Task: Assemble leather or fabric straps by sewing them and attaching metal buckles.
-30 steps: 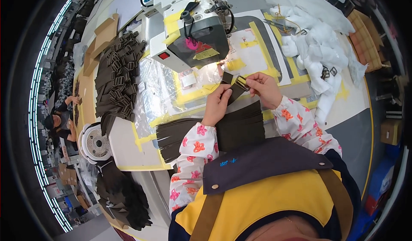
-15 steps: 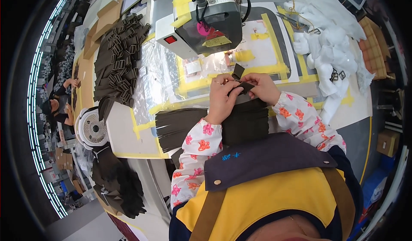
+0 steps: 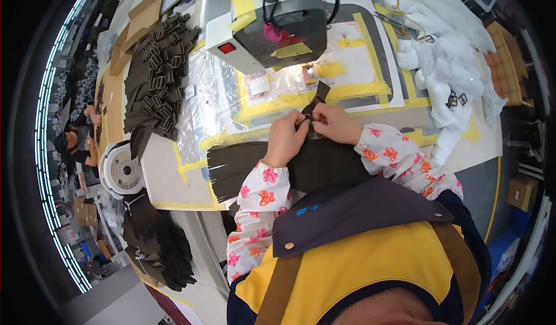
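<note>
Shifted closer together, the left hand (image 3: 285,140) and right hand (image 3: 337,124) pinch a dark strap (image 3: 316,100), apparently mid-work, buckled straps (image 3: 159,82) heaped left of them, plain strips (image 3: 324,166) stacked beneath.

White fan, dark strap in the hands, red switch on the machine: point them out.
White fan (image 3: 124,170): head view, on its round grille.
Dark strap (image 3: 320,92): head view, on its upper end.
Red switch (image 3: 227,48): head view, on its front face.

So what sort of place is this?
Most likely a sewing workshop or factory floor: there's what looks like an industrial sewing machine, a heap of dark straps with buckles to its left, and another worker farther off to the left.
</note>
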`<state>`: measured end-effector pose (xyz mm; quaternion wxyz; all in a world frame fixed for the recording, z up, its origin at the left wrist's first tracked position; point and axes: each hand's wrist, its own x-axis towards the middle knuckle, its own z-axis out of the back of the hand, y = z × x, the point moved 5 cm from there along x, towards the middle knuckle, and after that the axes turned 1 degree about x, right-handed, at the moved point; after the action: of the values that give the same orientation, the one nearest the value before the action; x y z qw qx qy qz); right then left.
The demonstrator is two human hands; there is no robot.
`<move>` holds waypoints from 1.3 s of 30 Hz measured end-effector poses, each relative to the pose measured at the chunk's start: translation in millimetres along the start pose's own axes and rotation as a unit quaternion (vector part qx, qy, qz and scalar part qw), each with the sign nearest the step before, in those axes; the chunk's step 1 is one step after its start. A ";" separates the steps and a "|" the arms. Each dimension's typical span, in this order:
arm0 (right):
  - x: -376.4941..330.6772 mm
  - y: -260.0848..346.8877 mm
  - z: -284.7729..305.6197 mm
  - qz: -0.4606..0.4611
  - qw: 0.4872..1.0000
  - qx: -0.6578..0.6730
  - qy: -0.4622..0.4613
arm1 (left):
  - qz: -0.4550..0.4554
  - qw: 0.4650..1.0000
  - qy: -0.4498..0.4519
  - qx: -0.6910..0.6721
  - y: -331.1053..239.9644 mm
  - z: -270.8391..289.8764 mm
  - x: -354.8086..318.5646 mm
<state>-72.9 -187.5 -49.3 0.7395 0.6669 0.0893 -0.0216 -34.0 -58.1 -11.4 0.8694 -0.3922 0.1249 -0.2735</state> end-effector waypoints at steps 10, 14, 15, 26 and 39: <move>-42.4 9.5 62.8 -0.028 0.994 0.085 -0.068 | 0.047 0.980 0.096 -0.167 -7.1 -36.3 9.2; -96.0 36.3 138.6 0.095 0.947 -0.136 -0.276 | -0.052 0.996 -0.051 0.048 -3.4 -27.5 30.0; -114.1 33.3 166.4 0.094 0.911 -0.204 -0.346 | -0.055 0.990 -0.102 0.081 14.3 -17.4 32.2; -215.0 -67.1 379.4 -0.116 0.783 -0.429 -0.436 | -0.088 0.992 0.077 0.047 -43.2 -40.6 0.0; -223.6 -81.6 378.9 -0.096 0.864 -0.325 -0.373 | -0.041 0.929 0.366 -0.047 -6.6 -72.6 27.5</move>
<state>-265.9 -591.1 -57.7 0.8866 0.3196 -0.1271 -0.3094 -45.3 -122.0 -54.4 0.7322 -0.3102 0.4307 -0.4268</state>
